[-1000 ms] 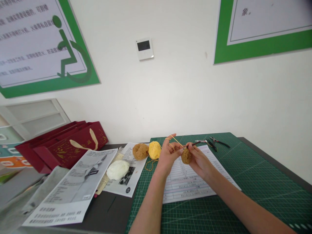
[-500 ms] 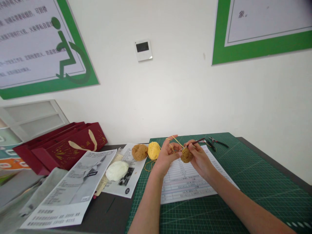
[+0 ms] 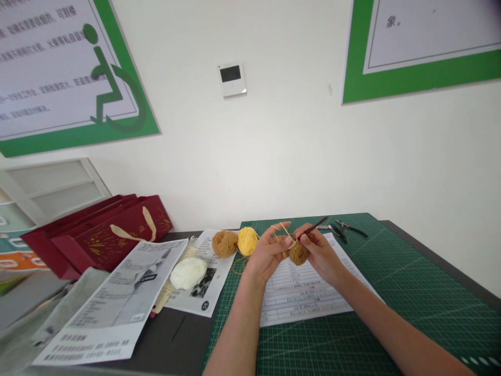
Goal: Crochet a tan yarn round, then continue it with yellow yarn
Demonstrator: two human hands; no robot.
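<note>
My left hand [image 3: 267, 253] is closed, with yellow yarn [image 3: 285, 228] looped over its raised index finger and strands running down past the fingers. Its thumb and fingertips pinch close to the edge of a round brown crochet piece [image 3: 299, 254]. In my right hand [image 3: 320, 255] is a dark crochet hook [image 3: 316, 225], gripped between thumb and fingers and slanting up to the right. The piece hangs between both hands, against the right fingertips; the hook's tip is too small to make out. Left of my hands sit a yellow yarn ball [image 3: 247, 241] and a brown yarn ball [image 3: 224, 244].
Under my hands lies a printed sheet [image 3: 305, 297] on a green cutting mat [image 3: 415, 292]. Pliers [image 3: 351, 228] rest behind my right hand. To the left are a white yarn ball [image 3: 188, 273], printed papers [image 3: 117, 308] and dark red gift bags [image 3: 117, 230].
The hook has tilted more steeply upward. My left index finger has come down a little, and the crochet piece has turned and dipped slightly between my hands.
</note>
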